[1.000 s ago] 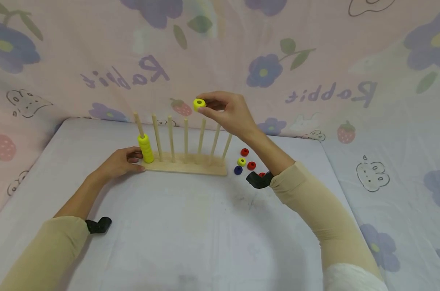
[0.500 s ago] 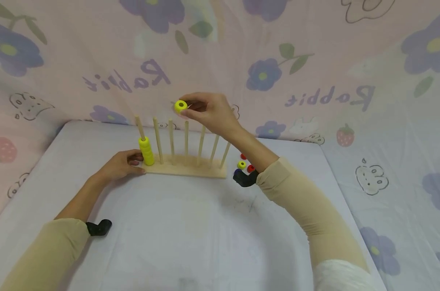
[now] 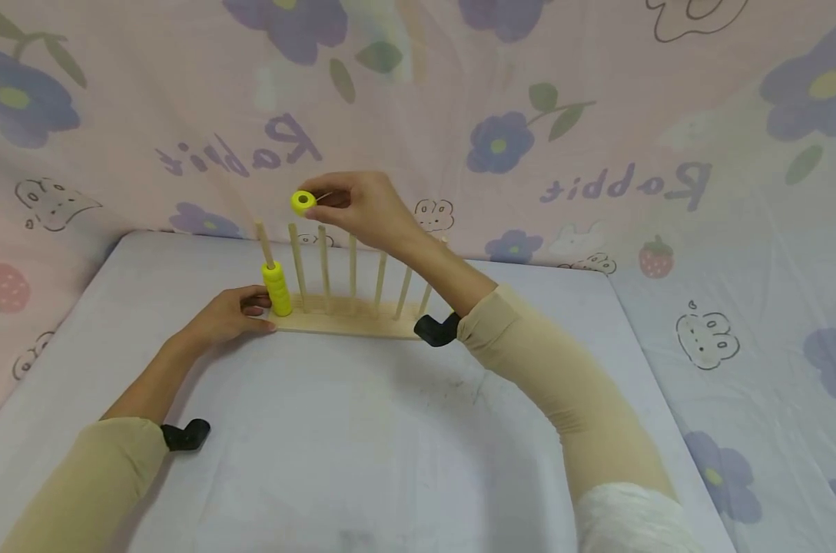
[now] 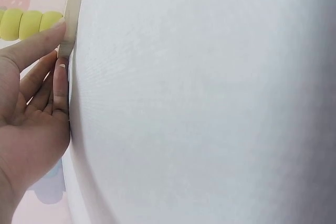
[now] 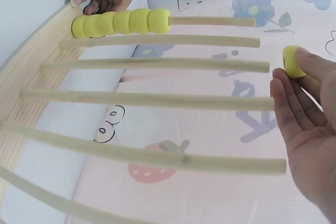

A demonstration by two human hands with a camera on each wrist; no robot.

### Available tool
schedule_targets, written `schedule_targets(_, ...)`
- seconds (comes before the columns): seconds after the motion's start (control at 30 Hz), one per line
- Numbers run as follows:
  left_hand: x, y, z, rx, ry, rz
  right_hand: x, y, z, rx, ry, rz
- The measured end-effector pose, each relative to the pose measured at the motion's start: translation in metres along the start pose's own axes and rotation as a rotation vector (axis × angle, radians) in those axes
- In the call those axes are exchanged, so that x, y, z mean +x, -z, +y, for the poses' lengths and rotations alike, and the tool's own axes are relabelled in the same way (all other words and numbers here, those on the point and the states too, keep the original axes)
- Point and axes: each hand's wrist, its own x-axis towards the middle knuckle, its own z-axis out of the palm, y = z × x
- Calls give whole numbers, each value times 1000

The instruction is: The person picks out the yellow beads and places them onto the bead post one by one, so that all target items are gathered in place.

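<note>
My right hand (image 3: 373, 207) pinches a yellow bead (image 3: 300, 210) between thumb and fingers, its hole facing up. It is held above the second peg from the left, apart from the pegs. The wooden peg rack (image 3: 349, 326) stands on the table with a row of upright pegs. Its leftmost peg (image 3: 264, 244) carries a stack of several yellow beads (image 3: 276, 290), and the peg's top sticks out bare. My left hand (image 3: 227, 315) holds the rack's left end. In the left wrist view, the thumb (image 4: 39, 45) lies on the base's face and fingers touch its end.
The rack stands toward the back of a white-covered table (image 3: 307, 438). Behind rises a patterned cloth (image 3: 404, 100) with flowers and rabbits. Black wrist mounts (image 3: 437, 330) stick out from both sleeves. A yellow sliver of a loose bead (image 3: 452, 318) shows beside the right sleeve.
My right hand has carried the yellow bead leftward over the pegs, from the right half of the rack toward its left end. The right forearm now covers the loose beads. The left hand stays put.
</note>
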Motion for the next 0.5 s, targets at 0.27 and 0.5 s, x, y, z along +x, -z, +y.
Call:
schedule_targets(0.27,0,1,0,1,8,-4,12,-13,-7,9,-48,-35)
schedule_targets(0.5,-1,2,3,5,2,-13,21,-23,-6,-1,-49,-72)
